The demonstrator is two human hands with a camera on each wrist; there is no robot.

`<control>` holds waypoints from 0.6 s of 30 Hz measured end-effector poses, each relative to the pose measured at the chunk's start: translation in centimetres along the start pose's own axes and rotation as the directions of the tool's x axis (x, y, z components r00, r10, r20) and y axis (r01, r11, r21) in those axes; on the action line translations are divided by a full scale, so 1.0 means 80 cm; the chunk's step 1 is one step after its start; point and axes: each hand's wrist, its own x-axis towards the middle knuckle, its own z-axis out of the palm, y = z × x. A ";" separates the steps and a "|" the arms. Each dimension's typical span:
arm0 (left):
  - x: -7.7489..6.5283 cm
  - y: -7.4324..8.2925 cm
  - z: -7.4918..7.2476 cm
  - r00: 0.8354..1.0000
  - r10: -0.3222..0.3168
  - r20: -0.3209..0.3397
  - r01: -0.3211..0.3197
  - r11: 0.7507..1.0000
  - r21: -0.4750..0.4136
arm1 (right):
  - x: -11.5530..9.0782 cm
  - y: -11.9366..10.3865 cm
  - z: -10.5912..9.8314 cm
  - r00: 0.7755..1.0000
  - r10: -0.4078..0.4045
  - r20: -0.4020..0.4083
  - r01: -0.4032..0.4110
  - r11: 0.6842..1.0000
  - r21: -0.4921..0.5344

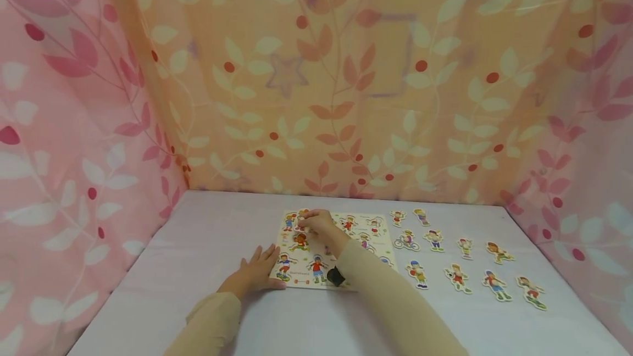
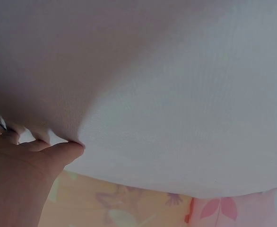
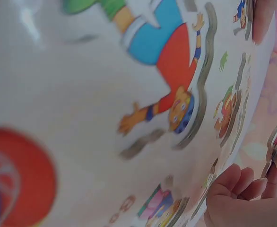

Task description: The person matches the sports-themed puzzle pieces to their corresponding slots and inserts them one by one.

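Note:
A white puzzle board [image 1: 306, 260] printed with cartoon children at sports lies on the table. My left hand [image 1: 257, 270] rests at its left edge, fingers spread. Over the upper left of the board, my right hand [image 1: 323, 228] pinches a small figure-shaped puzzle piece [image 3: 276, 142] between thumb and fingers. The held piece is turned edge-on in the right wrist view, so its picture is mostly hidden. Close by on the board are a figure in blue [image 1: 289, 222] and a figure in red and green [image 1: 299, 243]. My right forearm hides the board's lower right part.
Several loose figure pieces [image 1: 457, 278] lie in rows on the white table [image 1: 198, 246] right of the board, including a cyclist piece [image 1: 406, 240]. Leaf-patterned cloth [image 1: 336, 125] hangs behind the table and on both sides. A black object [image 1: 336, 276] sits at my right wrist.

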 end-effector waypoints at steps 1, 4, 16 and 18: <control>0.000 0.001 0.000 1.000 -0.003 0.001 0.003 1.000 -0.003 | 0.000 0.000 0.003 1.000 -0.003 0.005 0.003 1.000 -0.012; 0.001 0.002 0.001 1.000 -0.003 0.003 0.003 1.000 -0.003 | 0.002 -0.001 0.009 1.000 0.001 0.011 0.000 0.999 -0.033; -0.001 0.002 0.004 1.000 0.013 -0.020 -0.013 1.000 0.027 | 0.010 -0.001 0.031 0.999 0.044 0.023 -0.044 0.998 0.038; -0.001 0.000 0.004 1.000 0.005 -0.020 -0.005 1.000 0.028 | 0.011 -0.003 0.035 0.999 0.023 0.030 -0.023 1.000 0.006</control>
